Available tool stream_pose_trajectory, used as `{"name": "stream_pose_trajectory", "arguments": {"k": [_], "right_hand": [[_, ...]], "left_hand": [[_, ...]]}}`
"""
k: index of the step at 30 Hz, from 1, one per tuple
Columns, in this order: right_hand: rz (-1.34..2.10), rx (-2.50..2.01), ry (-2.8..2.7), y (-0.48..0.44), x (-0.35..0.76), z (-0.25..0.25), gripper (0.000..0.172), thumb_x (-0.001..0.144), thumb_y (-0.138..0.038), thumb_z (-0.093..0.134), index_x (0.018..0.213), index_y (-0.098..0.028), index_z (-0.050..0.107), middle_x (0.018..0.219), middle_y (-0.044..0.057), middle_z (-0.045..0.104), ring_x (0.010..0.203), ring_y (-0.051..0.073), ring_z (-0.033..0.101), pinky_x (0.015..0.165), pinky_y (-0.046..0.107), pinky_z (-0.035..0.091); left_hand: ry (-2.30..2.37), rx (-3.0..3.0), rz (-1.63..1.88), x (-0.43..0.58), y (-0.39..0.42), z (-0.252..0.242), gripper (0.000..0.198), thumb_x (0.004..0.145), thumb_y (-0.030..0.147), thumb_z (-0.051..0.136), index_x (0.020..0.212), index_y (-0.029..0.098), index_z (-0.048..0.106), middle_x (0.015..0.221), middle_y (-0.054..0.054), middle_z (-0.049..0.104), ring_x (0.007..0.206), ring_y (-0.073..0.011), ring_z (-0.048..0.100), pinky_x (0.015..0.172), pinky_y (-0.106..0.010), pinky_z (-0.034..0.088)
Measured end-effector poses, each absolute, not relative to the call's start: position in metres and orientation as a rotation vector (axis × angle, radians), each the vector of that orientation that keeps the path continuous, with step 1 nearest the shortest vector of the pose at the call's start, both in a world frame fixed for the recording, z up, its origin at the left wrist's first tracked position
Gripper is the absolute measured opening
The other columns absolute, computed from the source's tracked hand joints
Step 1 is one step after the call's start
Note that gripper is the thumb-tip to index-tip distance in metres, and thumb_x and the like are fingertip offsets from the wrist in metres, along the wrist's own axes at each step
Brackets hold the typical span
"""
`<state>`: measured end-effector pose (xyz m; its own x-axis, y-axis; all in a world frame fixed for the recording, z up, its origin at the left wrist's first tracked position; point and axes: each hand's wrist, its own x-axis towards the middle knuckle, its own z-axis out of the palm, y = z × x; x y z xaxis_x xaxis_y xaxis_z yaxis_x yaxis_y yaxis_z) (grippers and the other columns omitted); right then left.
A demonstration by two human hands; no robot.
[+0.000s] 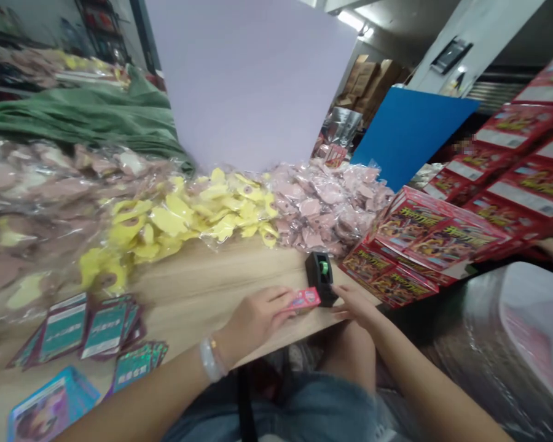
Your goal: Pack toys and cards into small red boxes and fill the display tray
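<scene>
Left hand (253, 320) curls around one end of a small pink box (306, 298), fingers closed on it. Box lies just in front of a black tape dispenser (320, 275) holding a green tape roll (323, 267), near the front edge of a wooden table (198, 288). Right hand (354, 306) half open, fingers extended, tips just beside the dispenser's foot; no grip seen. Bagged yellow pieces (166, 215) and bagged pink pieces (317, 205) line the far edge. Red printed cartons (410, 245) overhang the right corner. Teal foil cards (104, 328) lie toward the left edge. Open tabletop remains between these cards and the left hand.
</scene>
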<state>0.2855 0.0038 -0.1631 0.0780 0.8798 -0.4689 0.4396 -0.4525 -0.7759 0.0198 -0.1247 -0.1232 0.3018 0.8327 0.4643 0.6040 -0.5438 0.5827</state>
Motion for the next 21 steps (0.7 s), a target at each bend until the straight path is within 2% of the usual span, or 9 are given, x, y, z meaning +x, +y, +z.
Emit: {"name": "stream_pose_trajectory", "arguments": {"k": [2, 5, 7, 9, 11, 14, 17, 19, 21], "right_hand": [[1.556, -1.945, -1.208, 0.024, 0.281, -0.167, 0.020, 0.079, -0.029, 0.059, 0.089, -0.012, 0.059, 0.083, 0.006, 0.064, 0.066, 0.017, 0.062, 0.060, 0.034, 0.051], [1.662, -1.840, -1.097, 0.021, 0.279, -0.174, 0.013, 0.082, -0.026, 0.056, 0.082, -0.013, 0.058, 0.074, 0.000, 0.062, 0.063, 0.012, 0.059, 0.061, 0.030, 0.050], [1.608, -1.726, -1.057, 0.002, 0.284, -0.180, 0.014, 0.079, -0.027, 0.058, 0.073, -0.014, 0.057, 0.069, -0.001, 0.060, 0.063, 0.012, 0.057, 0.061, 0.027, 0.047], [1.517, -1.639, -1.034, -0.024, 0.286, -0.185, 0.023, 0.069, -0.031, 0.065, 0.057, -0.017, 0.052, 0.057, -0.003, 0.054, 0.058, 0.012, 0.052, 0.055, 0.024, 0.043], [1.455, -1.572, -1.017, -0.050, 0.277, -0.185, 0.030, 0.060, -0.036, 0.069, 0.049, -0.019, 0.048, 0.049, -0.004, 0.047, 0.053, 0.012, 0.046, 0.051, 0.023, 0.037], [1.513, -1.439, -1.028, -0.082, 0.239, -0.174, 0.033, 0.063, -0.047, 0.065, 0.056, -0.018, 0.051, 0.053, -0.003, 0.048, 0.053, 0.011, 0.043, 0.052, 0.023, 0.036], [1.493, -1.443, -1.104, -0.099, 0.199, -0.168, 0.040, 0.070, -0.056, 0.054, 0.060, -0.018, 0.049, 0.049, -0.005, 0.040, 0.045, 0.009, 0.035, 0.044, 0.023, 0.031], [1.373, -1.536, -1.183, -0.105, 0.189, -0.171, 0.045, 0.070, -0.062, 0.049, 0.058, -0.019, 0.049, 0.044, -0.006, 0.035, 0.041, 0.010, 0.031, 0.042, 0.025, 0.028], [1.214, -1.606, -1.250, -0.109, 0.197, -0.172, 0.045, 0.062, -0.064, 0.054, 0.062, -0.019, 0.053, 0.050, -0.001, 0.044, 0.049, 0.016, 0.040, 0.049, 0.031, 0.035]], "left_hand": [[1.303, 2.356, 0.881, 0.030, -0.114, -0.130, 0.031, 0.089, 0.022, 0.045, 0.119, 0.018, 0.053, 0.113, -0.008, 0.060, 0.099, -0.0198, 0.058, 0.085, -0.034, 0.051], [1.323, 2.397, 0.762, 0.035, -0.112, -0.138, 0.033, 0.090, 0.023, 0.045, 0.123, 0.022, 0.048, 0.117, -0.006, 0.058, 0.100, -0.0186, 0.058, 0.085, -0.033, 0.052], [1.354, 2.416, 0.842, 0.034, -0.112, -0.142, 0.032, 0.092, 0.025, 0.041, 0.122, 0.022, 0.048, 0.116, -0.006, 0.058, 0.099, -0.0173, 0.059, 0.083, -0.030, 0.053], [1.399, 2.434, 0.894, 0.035, -0.111, -0.147, 0.032, 0.093, 0.025, 0.037, 0.123, 0.020, 0.047, 0.113, -0.008, 0.060, 0.097, -0.0168, 0.060, 0.082, -0.028, 0.053], [1.450, 2.445, 0.875, 0.039, -0.110, -0.150, 0.035, 0.093, 0.027, 0.035, 0.126, 0.019, 0.043, 0.113, -0.010, 0.060, 0.098, -0.0183, 0.060, 0.081, -0.030, 0.053], [1.549, 2.402, 0.819, 0.046, -0.111, -0.151, 0.041, 0.093, 0.029, 0.036, 0.131, 0.016, 0.033, 0.113, -0.013, 0.060, 0.098, -0.0217, 0.061, 0.080, -0.035, 0.054], [1.543, 2.357, 0.737, 0.048, -0.115, -0.147, 0.052, 0.090, 0.018, 0.038, 0.138, 0.017, 0.016, 0.121, -0.015, 0.054, 0.105, -0.0235, 0.057, 0.083, -0.038, 0.051], [1.499, 2.306, 0.691, 0.051, -0.119, -0.143, 0.067, 0.086, 0.012, 0.043, 0.140, 0.018, 0.005, 0.127, -0.016, 0.050, 0.110, -0.0240, 0.054, 0.086, -0.039, 0.049], [1.520, 2.206, 0.623, 0.057, -0.122, -0.139, 0.076, 0.082, 0.013, 0.048, 0.140, 0.017, -0.001, 0.121, -0.016, 0.054, 0.102, -0.0253, 0.058, 0.082, -0.039, 0.050]]}}
